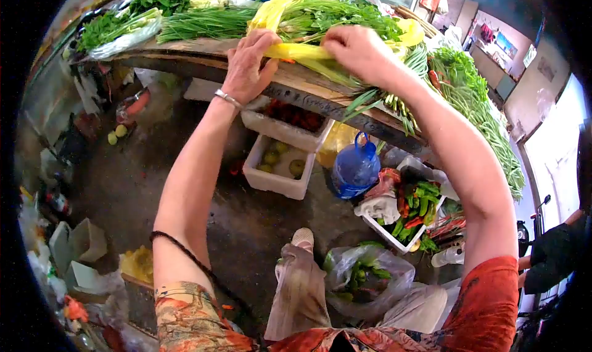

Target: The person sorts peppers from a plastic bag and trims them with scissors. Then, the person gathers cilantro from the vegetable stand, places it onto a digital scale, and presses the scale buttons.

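A yellow plastic bag (299,51) stretches between my two hands above the front edge of the wooden vegetable stall (176,49). My left hand (246,65) is closed on its left end. On the right side, the curled fingers of my right hand (354,47) grip the same bag, and the hand is slightly blurred. Yellow plastic also shows behind my left hand and to the right of my right wrist. Leafy green stalks (336,16) lie just behind the bag. Long thin greens (206,25) are left of my left hand. What the bag contains, if anything, I cannot make out.
Long green beans (487,121) pile at the right. Below the stall are white foam boxes (290,188), a blue water jug (356,170), a box of peppers (416,210) and a clear bag of greens (370,281). Another person's dark sleeve (552,253) is at far right.
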Motion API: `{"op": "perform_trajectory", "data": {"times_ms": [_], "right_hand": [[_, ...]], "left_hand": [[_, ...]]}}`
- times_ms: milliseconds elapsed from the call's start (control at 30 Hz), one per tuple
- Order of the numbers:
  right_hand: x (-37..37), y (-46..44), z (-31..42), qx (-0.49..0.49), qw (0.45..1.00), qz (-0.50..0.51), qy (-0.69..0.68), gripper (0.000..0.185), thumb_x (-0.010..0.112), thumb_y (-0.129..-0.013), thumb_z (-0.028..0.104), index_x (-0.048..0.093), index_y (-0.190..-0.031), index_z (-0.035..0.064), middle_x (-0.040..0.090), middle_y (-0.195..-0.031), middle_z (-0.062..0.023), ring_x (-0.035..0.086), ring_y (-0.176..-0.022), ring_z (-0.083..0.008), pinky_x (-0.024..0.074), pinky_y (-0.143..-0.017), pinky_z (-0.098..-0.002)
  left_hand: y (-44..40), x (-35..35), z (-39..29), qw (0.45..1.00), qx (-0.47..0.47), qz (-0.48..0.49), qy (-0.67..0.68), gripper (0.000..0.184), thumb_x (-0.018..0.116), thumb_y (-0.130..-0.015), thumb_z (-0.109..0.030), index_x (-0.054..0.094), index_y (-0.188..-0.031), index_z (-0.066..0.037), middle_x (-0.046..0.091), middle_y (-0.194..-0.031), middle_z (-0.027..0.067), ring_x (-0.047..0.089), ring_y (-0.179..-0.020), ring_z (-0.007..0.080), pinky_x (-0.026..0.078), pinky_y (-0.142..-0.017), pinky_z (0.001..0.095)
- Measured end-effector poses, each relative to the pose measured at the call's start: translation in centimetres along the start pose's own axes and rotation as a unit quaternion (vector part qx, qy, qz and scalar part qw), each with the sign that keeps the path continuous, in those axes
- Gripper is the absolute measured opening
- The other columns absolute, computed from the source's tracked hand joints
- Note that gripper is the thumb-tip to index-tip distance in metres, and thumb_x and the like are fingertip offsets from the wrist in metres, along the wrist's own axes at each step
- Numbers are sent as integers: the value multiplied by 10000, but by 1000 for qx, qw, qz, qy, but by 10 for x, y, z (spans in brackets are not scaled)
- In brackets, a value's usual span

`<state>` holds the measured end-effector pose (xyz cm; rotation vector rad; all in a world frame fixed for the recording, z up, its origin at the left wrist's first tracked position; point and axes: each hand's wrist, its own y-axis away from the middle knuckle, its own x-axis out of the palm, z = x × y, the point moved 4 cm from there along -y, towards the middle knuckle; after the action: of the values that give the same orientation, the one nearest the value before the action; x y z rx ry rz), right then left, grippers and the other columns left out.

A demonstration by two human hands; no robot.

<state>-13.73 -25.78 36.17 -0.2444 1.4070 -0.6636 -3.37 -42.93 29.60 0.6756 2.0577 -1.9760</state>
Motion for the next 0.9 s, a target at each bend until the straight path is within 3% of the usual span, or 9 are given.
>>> {"op": "perform_trajectory", "data": {"times_ms": [100, 133, 267, 400, 533, 667, 767, 833, 900], "right_hand": [[-3, -32, -9, -89, 990, -103, 24, 274, 529, -837, 226, 629, -983, 16, 640, -803, -159, 625, -733, -250, 481, -699, -346], [-3, -39, -8, -102, 987, -110, 57, 271, 531, -829, 201, 627, -1007, 22, 644, -871, -167, 631, -796, -269, 481, -747, -357], [24, -69, -9, -97, 993, -31, 59, 330, 548, -802, 155, 600, -1103, 31, 619, -1062, -197, 585, -1008, -331, 441, -907, -394], [48, -84, -11, -94, 982, -17, 166, 451, 613, -763, 166, 544, -1191, 39, 591, -1132, -193, 548, -1072, -339, 421, -944, -399], [46, -86, -18, -61, 980, 21, 190, 368, 610, -786, 239, 603, -1134, 119, 613, -1114, -160, 583, -1038, -335, 459, -903, -434], [34, -77, -4, -45, 975, 73, 204, 407, 618, -774, 214, 586, -1162, 96, 572, -1065, -183, 537, -1036, -354, 418, -910, -433], [28, -73, 1, -46, 957, 59, 281, 340, 619, -772, 253, 645, -1095, 150, 613, -1098, -166, 586, -1048, -305, 454, -903, -432], [30, -69, 6, -136, 928, -4, 346, 369, 632, -760, 251, 639, -1119, 162, 634, -1076, -135, 595, -1031, -287, 428, -931, -441], [26, -70, -2, -142, 935, -3, 325, 397, 645, -743, 289, 640, -1119, 162, 647, -1054, -136, 602, -1008, -285, 403, -955, -451]], "left_hand": [[0, 6, 9, 999, -27, -8, 16, 302, 585, -728, -33, 562, -1022, -96, 559, -1117, 58, 526, -1078, 274, 399, -878, 369], [-1, 7, 11, 999, -34, -9, 17, 302, 602, -717, -39, 573, -1010, -105, 564, -1109, 38, 530, -1083, 239, 385, -846, 359], [4, 5, 7, 998, -29, -9, -50, 329, 605, -718, -66, 583, -1040, -132, 559, -1106, 17, 532, -1078, 226, 372, -833, 376], [5, 8, 7, 997, -5, -51, -64, 293, 599, -711, -107, 590, -996, -171, 550, -1069, -22, 545, -965, 206, 358, -747, 385], [5, 12, 6, 995, -18, -53, -87, 300, 590, -715, -102, 592, -1007, -174, 549, -1083, -25, 546, -970, 211, 367, -759, 395], [8, 12, 3, 990, -2, -72, -121, 306, 566, -741, -97, 584, -1039, -164, 540, -1151, -13, 546, -999, 217, 377, -789, 399], [11, 12, 5, 990, 7, -66, -128, 311, 551, -754, -95, 579, -1059, -147, 534, -1195, 1, 544, -1015, 224, 380, -802, 398], [12, 12, 3, 990, 16, -67, -123, 306, 552, -755, -99, 582, -1056, -145, 534, -1197, 5, 542, -1015, 225, 378, -804, 400], [14, 12, 3, 990, 15, -62, -129, 295, 560, -757, -106, 585, -1049, -139, 535, -1193, 7, 539, -1017, 229, 375, -806, 407]]}}
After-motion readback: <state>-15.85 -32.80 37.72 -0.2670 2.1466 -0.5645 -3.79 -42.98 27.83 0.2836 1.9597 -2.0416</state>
